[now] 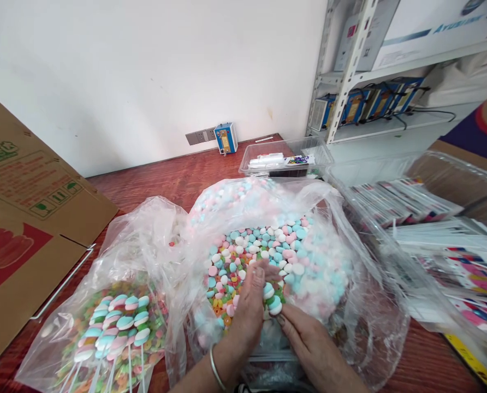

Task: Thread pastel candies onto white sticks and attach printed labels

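— Any lettering legible in here?
— Only at two o'clock: blue capitals on the white box (440, 24) atop the shelf, seemingly "AYUDIANA". Green print on the cardboard carton (26, 185) at nine o'clock stays unreadable.

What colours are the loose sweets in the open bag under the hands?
Pastel pink, blue and white sweets, some orange and green; clearest in the head view.

Bare bench (153, 183) lies open along the far wall, behind the bags. A leaning cardboard box (26, 229) closes off the left side. The open candy bag (268, 256) and a bag of finished candy skewers (112, 327) fill the near middle. A clear tray (286, 158) stands beyond, and packet-filled bins (444, 245) crowd the right side.
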Demonstrator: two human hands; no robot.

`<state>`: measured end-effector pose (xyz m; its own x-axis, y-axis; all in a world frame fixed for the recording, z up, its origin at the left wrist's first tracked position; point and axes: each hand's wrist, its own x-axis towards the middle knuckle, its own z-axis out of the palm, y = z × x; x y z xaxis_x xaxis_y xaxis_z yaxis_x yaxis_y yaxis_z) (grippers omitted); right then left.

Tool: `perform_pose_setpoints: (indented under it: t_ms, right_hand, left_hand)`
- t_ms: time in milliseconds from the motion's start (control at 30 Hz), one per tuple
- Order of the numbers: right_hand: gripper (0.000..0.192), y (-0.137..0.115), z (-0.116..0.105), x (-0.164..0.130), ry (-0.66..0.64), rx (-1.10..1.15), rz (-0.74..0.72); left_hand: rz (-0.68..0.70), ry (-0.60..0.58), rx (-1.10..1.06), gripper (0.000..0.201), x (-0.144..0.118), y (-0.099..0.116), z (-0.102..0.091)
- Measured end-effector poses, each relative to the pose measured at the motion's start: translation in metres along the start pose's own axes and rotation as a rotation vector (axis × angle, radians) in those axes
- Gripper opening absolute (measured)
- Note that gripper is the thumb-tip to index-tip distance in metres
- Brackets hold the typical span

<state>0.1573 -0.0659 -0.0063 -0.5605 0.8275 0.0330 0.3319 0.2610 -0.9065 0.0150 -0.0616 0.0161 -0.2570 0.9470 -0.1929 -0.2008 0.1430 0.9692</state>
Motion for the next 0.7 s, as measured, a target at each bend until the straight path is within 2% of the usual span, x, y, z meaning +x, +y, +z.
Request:
perform_pose_setpoints:
  t_ms: [67, 133, 200, 300, 433, 700]
  right_hand:
    - [0.033, 0.0, -0.006, 0.002, 0.026, 0.056, 0.058]
    - [0.035, 0.004, -0.007, 0.002, 0.051, 0.105, 0.124]
    - [0.036, 0.007, -0.006, 0.0, 0.049, 0.136, 0.172]
    - [0.036, 0.009, -0.003, -0.002, 0.033, 0.151, 0.178]
    - [0.035, 0.006, -0.006, -0.002, 0.056, 0.147, 0.139]
    - [0.037, 0.001, -0.013, -0.001, 0.083, 0.252, 0.091]
  left_hand:
    - [0.162, 0.025, 0.323, 0.039, 0.027, 0.017, -0.022]
    - [0.392, 0.14, 0.722, 0.029, 0.057, 0.03, -0.045]
    - [0.451, 0.153, 1.021, 0.029, 0.083, 0.037, -0.062]
    - [0.433, 0.099, 1.139, 0.026, 0.105, 0.034, -0.074]
    - [0.43, 0.079, 1.18, 0.019, 0.107, 0.024, -0.075]
    - [0.369, 0.187, 1.204, 0.024, 0.112, 0.02, -0.088]
